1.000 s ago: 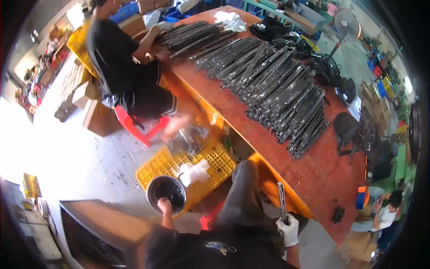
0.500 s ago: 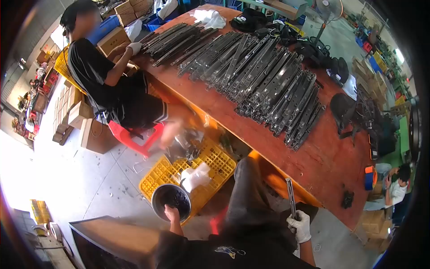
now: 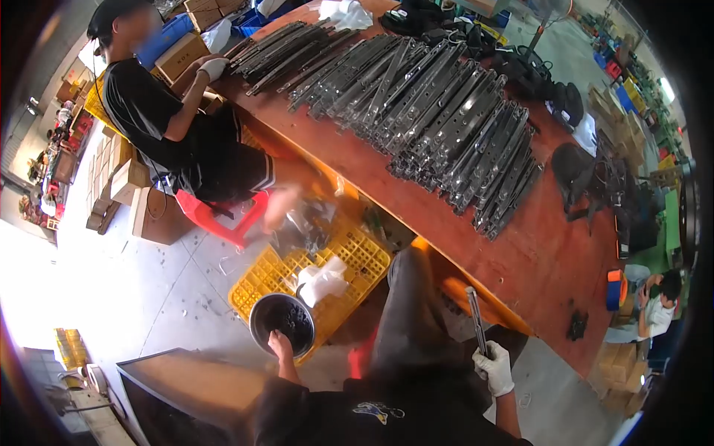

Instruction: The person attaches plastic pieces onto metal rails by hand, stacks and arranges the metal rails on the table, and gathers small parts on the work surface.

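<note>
My left hand [image 3: 280, 345] is bare and dips its fingertips into a metal bowl [image 3: 256, 327] of small dark parts; its fingers are pressed together, and what they pinch is too small to make out. The bowl stands at the edge of a yellow plastic crate [image 3: 355, 256], beside a white plastic bag [image 3: 323, 281]. Gloved in white, my right hand [image 3: 494, 369] is closed around the lower end of a narrow metal rail [image 3: 477, 320], which points up near the table edge. Many similar dark rails [image 3: 439, 123] lie piled on the red table [image 3: 550, 297].
A co-worker [image 3: 160, 111] in black sits on a red stool [image 3: 216, 215] at the table's far left. Black bags [image 3: 573, 175] and an orange-and-blue tape roll [image 3: 616, 290] lie along the right side. A dark-framed box [image 3: 201, 379] stands at lower left. Another person [image 3: 658, 308] is at far right.
The view has shifted, so the table and rails appear higher and further left than a second ago. My left hand stays at the bowl, and my right hand keeps its hold on the rail.
</note>
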{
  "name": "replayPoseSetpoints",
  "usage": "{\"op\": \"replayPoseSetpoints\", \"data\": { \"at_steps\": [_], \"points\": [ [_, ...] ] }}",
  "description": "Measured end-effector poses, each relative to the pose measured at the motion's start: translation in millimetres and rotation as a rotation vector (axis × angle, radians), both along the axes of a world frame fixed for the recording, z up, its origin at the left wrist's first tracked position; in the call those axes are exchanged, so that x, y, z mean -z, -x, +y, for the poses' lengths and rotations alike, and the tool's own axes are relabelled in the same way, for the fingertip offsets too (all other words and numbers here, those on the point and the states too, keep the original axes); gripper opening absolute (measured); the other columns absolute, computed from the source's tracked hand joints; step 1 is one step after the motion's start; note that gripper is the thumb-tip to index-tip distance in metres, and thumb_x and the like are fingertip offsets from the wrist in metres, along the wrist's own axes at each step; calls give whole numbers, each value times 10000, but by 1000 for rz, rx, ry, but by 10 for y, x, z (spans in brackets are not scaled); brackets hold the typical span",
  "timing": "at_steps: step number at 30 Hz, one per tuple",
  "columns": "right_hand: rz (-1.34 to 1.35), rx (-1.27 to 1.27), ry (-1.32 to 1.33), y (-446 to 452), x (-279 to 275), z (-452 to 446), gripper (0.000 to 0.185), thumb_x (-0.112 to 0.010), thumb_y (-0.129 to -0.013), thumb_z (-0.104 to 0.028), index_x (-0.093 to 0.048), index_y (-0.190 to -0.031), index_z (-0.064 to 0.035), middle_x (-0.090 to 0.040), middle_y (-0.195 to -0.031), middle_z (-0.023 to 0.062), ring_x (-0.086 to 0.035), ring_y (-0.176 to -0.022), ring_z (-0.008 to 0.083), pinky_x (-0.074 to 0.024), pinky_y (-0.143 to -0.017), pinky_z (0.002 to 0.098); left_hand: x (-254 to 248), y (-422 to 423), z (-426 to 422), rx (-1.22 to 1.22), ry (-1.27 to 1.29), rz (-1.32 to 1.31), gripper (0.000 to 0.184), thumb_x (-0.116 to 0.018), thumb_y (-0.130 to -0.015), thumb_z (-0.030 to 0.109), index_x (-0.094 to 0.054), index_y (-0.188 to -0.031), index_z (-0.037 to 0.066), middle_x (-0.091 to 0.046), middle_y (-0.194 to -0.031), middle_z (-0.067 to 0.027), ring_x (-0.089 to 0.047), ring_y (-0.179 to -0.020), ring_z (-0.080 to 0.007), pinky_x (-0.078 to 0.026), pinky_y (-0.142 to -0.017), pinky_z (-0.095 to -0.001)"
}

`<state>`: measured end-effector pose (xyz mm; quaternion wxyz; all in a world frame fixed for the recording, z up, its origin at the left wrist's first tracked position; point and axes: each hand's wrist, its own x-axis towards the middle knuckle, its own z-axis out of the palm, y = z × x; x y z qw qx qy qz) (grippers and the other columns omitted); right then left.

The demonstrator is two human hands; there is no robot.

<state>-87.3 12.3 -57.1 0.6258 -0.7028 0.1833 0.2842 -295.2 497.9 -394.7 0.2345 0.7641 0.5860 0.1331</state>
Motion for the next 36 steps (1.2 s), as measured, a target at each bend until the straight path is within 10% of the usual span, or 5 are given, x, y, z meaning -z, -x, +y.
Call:
{"op": "replayPoseSetpoints", "data": {
  "at_steps": [5, 8, 17, 22, 36],
  "points": [
    [-155, 93, -102, 52, -20, -128, 177, -686, -869, -93, -514, -880, -51, -479, -612, -1, -405, -432, 57, -301, -392, 217, -468, -225, -138, -337, 443, -684, 173, -567, -966, 97, -687, -1026, -12, -500, -620, 7, -444, -476, -57, -366, -419, -212],
    [-116, 131, -299, -111, -124, -275, 112, -611, -863, 9, -525, -920, -34, -490, -661, 6, -425, -471, 66, -325, -424, 212, -1424, -823, -589, -60, 486, -741, 323, -491, -988, 18, -573, -1300, 9, -532, -648, 2, -457, -500, -59, -384, -436, -223],
    [-725, 300, -970, -633, -866, -750, 255, -690, -831, -69, -449, -912, -94, -417, -683, 20, -375, -522, 129, -312, -473, 260, -3893, -2628, -2744, 916, 990, -875, 170, -533, -998, 80, -525, -1114, -43, -628, -823, -151, -627, -658, -202, -520, -606, -301],
    [-915, 417, -1281, -662, -1185, -1063, 383, -343, -1065, -278, -351, -705, -148, -298, -507, -39, -259, -434, 99, -272, -456, 261, -4166, -2727, -3701, 1250, 1197, -930, 280, -543, -994, 100, -573, -1239, -33, -565, -880, -102, -495, -709, -139, -392, -573, -259],
    [-974, 842, -1181, -418, -1252, -1237, 455, -423, -1037, -340, -291, -627, -194, -253, -470, -64, -215, -393, 85, -228, -411, 260, -4353, -2453, -4356, 1298, 1146, -882, 95, -573, -972, 45, -493, -1009, 10, -550, -721, -81, -539, -539, -150, -415, -481, -256]
  ]
}}
